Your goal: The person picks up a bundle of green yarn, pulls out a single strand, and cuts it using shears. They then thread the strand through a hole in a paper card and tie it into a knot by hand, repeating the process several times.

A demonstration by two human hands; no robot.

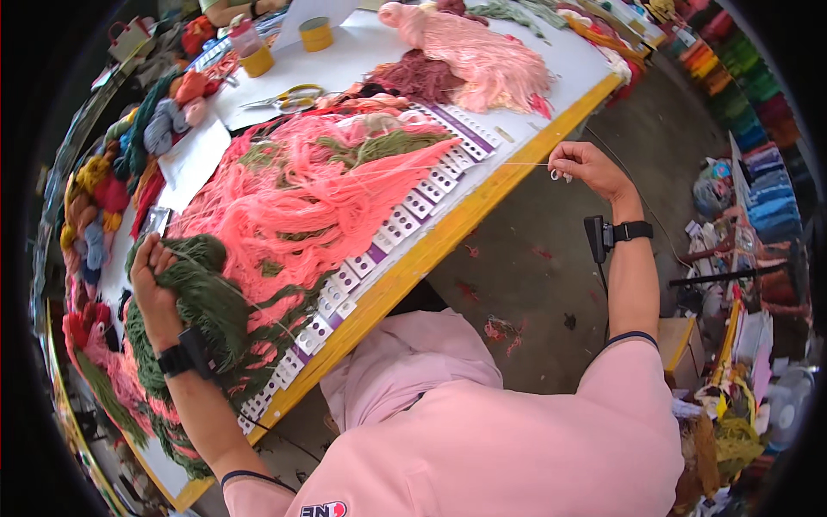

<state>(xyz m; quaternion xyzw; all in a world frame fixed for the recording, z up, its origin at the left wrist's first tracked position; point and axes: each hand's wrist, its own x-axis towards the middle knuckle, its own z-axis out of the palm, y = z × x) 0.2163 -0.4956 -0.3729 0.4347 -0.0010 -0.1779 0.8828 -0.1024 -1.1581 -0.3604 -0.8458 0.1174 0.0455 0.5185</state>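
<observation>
My right hand (593, 169) is raised past the table's front edge, thumb and fingers pinched on a thin pale thread (525, 164) that stretches left to the table. A small white loop hangs under these fingers; its kind is unclear. At the left, my left hand (153, 277) curls its fingers at a thick dark green yarn hank (205, 289). A lighter green strand runs from these fingers down across the hank. Between the hands spreads a heap of coral pink yarn (301, 202). Along the front edge lies a row of white cards with punched holes (399, 226).
Scissors with yellow handles (297, 99) lie behind the heap, near a yellow tape roll (316, 34). Pale pink yarn (482, 65) covers the far end of the white table with its yellow edge (482, 212). Coloured hanks (103, 189) line the left. Another person's arm shows far back.
</observation>
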